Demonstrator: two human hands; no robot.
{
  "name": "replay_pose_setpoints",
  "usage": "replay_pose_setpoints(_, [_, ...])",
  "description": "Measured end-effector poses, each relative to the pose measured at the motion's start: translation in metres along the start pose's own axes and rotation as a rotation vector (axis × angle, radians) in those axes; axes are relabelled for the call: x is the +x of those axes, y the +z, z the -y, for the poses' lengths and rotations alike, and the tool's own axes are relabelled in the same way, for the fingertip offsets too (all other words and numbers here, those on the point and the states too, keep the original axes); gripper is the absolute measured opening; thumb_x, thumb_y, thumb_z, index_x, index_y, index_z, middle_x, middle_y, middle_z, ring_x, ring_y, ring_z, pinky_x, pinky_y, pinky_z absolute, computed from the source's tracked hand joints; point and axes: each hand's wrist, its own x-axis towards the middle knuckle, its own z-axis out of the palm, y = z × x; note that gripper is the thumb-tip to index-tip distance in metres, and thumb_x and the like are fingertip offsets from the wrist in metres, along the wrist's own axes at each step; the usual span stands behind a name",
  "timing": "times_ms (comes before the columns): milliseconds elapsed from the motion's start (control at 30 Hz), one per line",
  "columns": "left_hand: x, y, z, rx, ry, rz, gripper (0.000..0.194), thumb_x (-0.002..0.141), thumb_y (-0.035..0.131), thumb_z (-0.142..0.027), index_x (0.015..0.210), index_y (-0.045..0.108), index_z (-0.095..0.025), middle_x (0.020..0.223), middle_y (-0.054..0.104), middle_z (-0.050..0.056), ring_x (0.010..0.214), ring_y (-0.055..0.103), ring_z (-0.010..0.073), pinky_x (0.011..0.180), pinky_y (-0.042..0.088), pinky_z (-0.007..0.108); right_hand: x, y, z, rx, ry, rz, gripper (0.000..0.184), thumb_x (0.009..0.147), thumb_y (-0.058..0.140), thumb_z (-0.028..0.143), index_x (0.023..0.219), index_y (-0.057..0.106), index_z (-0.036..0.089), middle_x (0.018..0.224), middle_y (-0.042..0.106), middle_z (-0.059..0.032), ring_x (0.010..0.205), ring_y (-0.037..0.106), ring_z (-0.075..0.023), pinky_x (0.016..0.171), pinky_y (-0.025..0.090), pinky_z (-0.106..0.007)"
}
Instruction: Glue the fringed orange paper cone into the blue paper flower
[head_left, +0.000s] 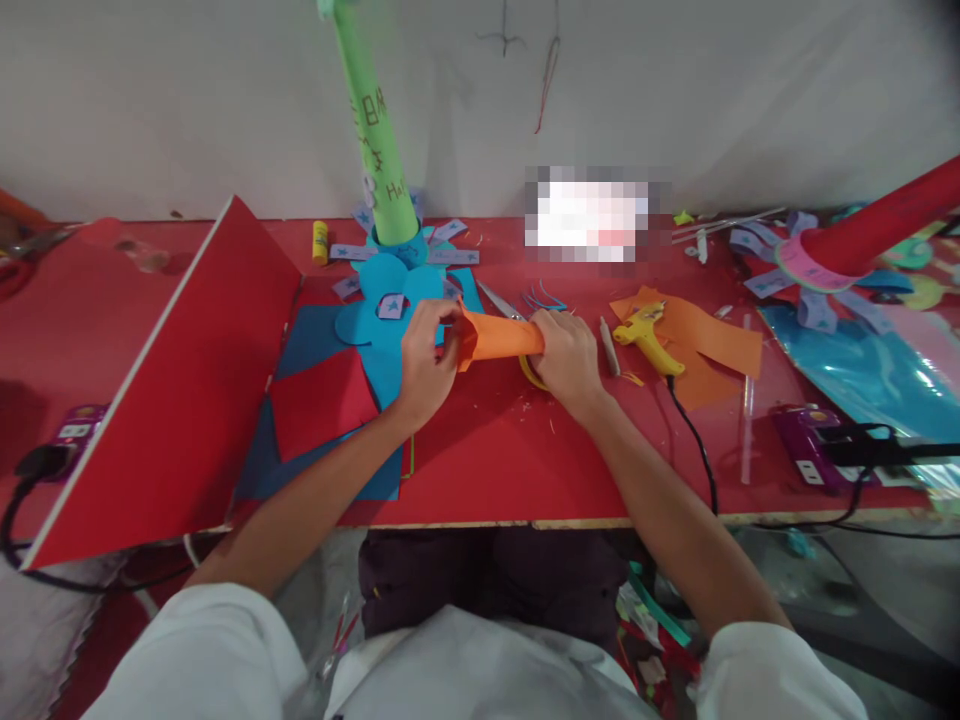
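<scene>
Working at a red tabletop (465, 450), with a red board (180, 370) propped up at left, perhaps as a divider. Having a dark blue sheet (311, 335) beneath a smaller red sheet (322, 400), probably stacked to save room. Facing a tall green tube (379, 150) with its foot inside a blue ring (401, 245), apparently for support, and, far right, a red tube (885, 225) in a pink ring (821, 270). Holding an orange paper tube (499, 338) roughly level above the tabletop, with the left hand (429, 360) curled and gripping its flared end and the right hand (568, 360) closed around the narrower end, likely to stop the roll springing open. Having a yellow glue gun (650, 340) beside orange paper (724, 335), seemingly for easy reach; scissors (499, 298) partly hidden behind the orange paper tube and right hand; lastly a glue stick (320, 243), contents not visible.
</scene>
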Motion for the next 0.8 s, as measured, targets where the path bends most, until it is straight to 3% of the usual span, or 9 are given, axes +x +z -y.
replay_pose_setpoints(133, [-0.001, -0.002, -0.005, -0.056, 0.004, -0.113, 0.019, 0.116, 0.041, -0.041, 0.115, 0.058, -0.032, 0.126, 0.074, 0.011, 0.126, 0.074, 0.0283, 0.107, 0.066, 0.057, 0.0, -0.001, 0.003, 0.027, 0.02, 0.024, 0.02, 0.093, 0.054, 0.014, 0.105, 0.069, 0.022, 0.106, 0.079, -0.014, 0.103, 0.067, -0.0325, 0.092, 0.046, -0.04])
replay_pose_setpoints(300, [0.004, -0.005, -0.014, -0.012, 0.065, -0.065, 0.038, 0.121, 0.028, -0.047, 0.141, 0.056, -0.032, 0.15, 0.07, 0.013, 0.147, 0.067, 0.0266, 0.125, 0.058, 0.055, -0.002, 0.001, 0.006, 0.115, 0.016, 0.021, 0.021, 0.087, 0.057, 0.016, 0.105, 0.066, 0.021, 0.105, 0.078, -0.013, 0.099, 0.068, -0.0309, 0.088, 0.047, -0.038])
replay_pose_setpoints(400, [0.017, -0.004, -0.023, -0.113, 0.174, -0.12, 0.04, 0.123, 0.03, -0.047, 0.145, 0.059, -0.03, 0.148, 0.074, 0.011, 0.145, 0.069, 0.0261, 0.124, 0.06, 0.052, -0.003, 0.006, 0.007, 0.216, 0.068, -0.017, 0.018, 0.088, 0.057, 0.018, 0.103, 0.066, 0.022, 0.1, 0.079, -0.0114, 0.092, 0.07, -0.0285, 0.082, 0.048, -0.036])
replay_pose_setpoints(467, [0.03, -0.005, -0.035, -0.197, 0.275, -0.168, 0.039, 0.123, 0.036, -0.048, 0.142, 0.064, -0.029, 0.144, 0.077, 0.01, 0.14, 0.072, 0.0252, 0.121, 0.062, 0.05, -0.003, 0.009, 0.009, 0.343, 0.119, -0.083, 0.017, 0.088, 0.06, 0.021, 0.103, 0.068, 0.021, 0.095, 0.079, -0.0095, 0.086, 0.071, -0.0273, 0.079, 0.05, -0.037])
replay_pose_setpoints(533, [0.042, -0.008, -0.052, -0.232, 0.302, -0.121, 0.041, 0.123, 0.037, -0.05, 0.143, 0.066, -0.029, 0.148, 0.075, 0.01, 0.143, 0.07, 0.025, 0.124, 0.061, 0.051, -0.003, 0.009, 0.012, 0.528, 0.166, -0.167, 0.02, 0.087, 0.068, 0.027, 0.106, 0.069, 0.021, 0.093, 0.079, -0.0078, 0.083, 0.072, -0.027, 0.078, 0.054, -0.038])
replay_pose_setpoints(700, [0.061, -0.007, -0.095, -0.142, 0.251, -0.006, 0.065, 0.122, 0.01, -0.056, 0.15, 0.063, -0.033, 0.159, 0.07, 0.008, 0.155, 0.062, 0.028, 0.129, 0.057, 0.056, -0.005, -0.002, 0.025, 0.956, 0.294, -0.274, 0.03, 0.085, 0.082, 0.049, 0.097, 0.071, 0.024, 0.088, 0.079, -0.0051, 0.078, 0.072, -0.0251, 0.074, 0.062, -0.041])
replay_pose_setpoints(800, [0.062, 0.003, -0.102, -0.138, 0.301, -0.009, 0.068, 0.121, 0.006, -0.056, 0.159, 0.057, -0.032, 0.164, 0.065, 0.009, 0.159, 0.058, 0.0285, 0.131, 0.054, 0.056, -0.002, -0.011, 0.03, 1.095, 0.293, -0.287, 0.034, 0.086, 0.084, 0.057, 0.092, 0.072, 0.026, 0.085, 0.077, -0.0044, 0.085, 0.073, -0.0256, 0.078, 0.066, -0.041])
